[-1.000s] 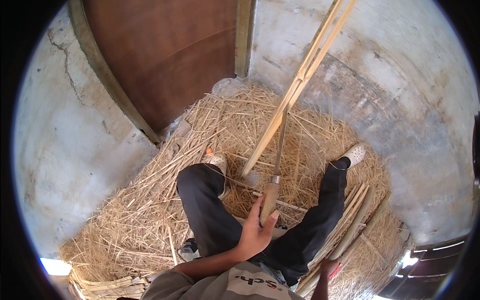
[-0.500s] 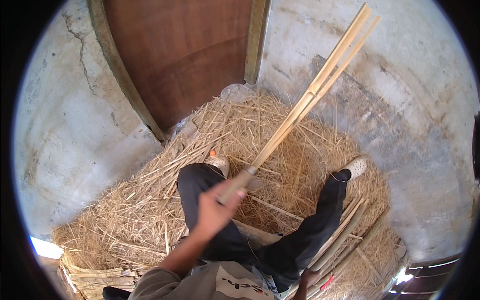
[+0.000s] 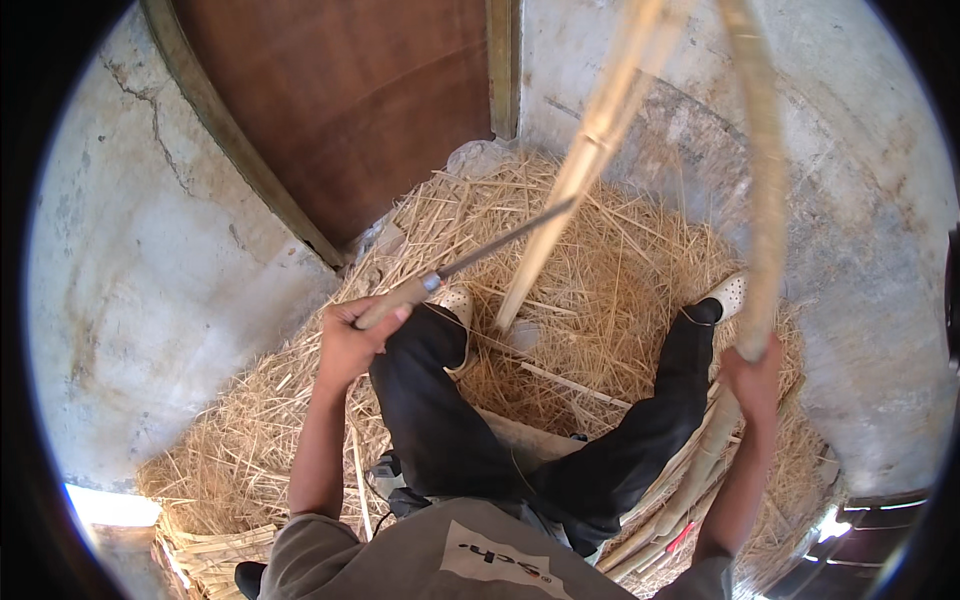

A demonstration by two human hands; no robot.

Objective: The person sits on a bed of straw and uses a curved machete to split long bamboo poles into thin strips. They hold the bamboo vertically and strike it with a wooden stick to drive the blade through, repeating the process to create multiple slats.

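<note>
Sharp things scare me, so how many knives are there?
1: a knife in the left grip, its blade reaching the split stick. Others could be hidden under the straw.

A brown door (image 3: 345, 100) stands at the far edge of the straw pile (image 3: 250, 450). The left wall (image 3: 95, 300) has a crack (image 3: 156, 122).

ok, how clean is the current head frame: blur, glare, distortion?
Head view: motion blur smears the long pole in the right hand and the upper split bamboo; the knife in the left hand reads sharper; the lower-left bright patch is blown out; fisheye bows the door frame, with dark corners.
</note>
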